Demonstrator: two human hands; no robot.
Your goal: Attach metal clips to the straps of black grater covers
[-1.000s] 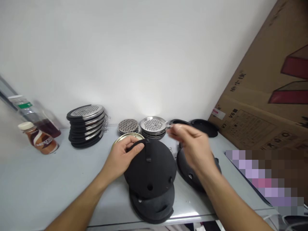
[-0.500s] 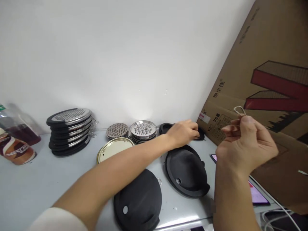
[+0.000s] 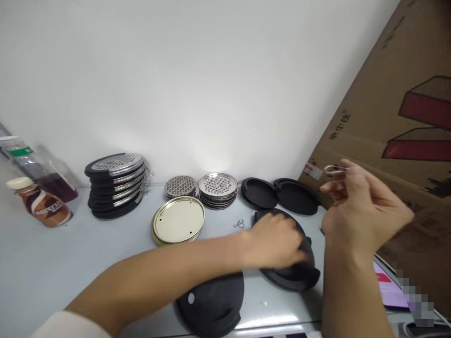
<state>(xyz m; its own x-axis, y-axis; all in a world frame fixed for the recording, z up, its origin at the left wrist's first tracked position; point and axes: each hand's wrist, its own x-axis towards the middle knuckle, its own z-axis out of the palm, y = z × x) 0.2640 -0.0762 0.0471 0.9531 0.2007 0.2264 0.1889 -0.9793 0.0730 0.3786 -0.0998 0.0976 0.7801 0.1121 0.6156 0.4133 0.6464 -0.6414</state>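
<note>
My right hand point(image 3: 362, 211) is raised at the right, its thumb and fingers pinching a small bent wire clip point(image 3: 333, 169). My left hand point(image 3: 280, 239) reaches across and is over the right-hand black round holder point(image 3: 299, 281), hiding part of it. Motion smears its fingers, so I cannot make out whether they grip it. Below my left forearm lies another black round holder point(image 3: 214, 305) with a small hole, partly covered by the arm. A loose wire clip point(image 3: 239, 224) rests on the table between the holders and the grater discs.
Stacked grater discs point(image 3: 218, 185) and gold-coloured round lids point(image 3: 179, 220) stand mid-table. More black holders point(image 3: 260, 193) lie behind. At the left are a stack of black-rimmed graters point(image 3: 116, 185) and two bottles point(image 3: 45, 206). A cardboard box point(image 3: 373, 117) leans along the right side.
My left hand has moved from the black holders at the back toward the nearer right-hand holder. My right hand still pinches the wire clip, which has tilted. The view has shifted slightly.
</note>
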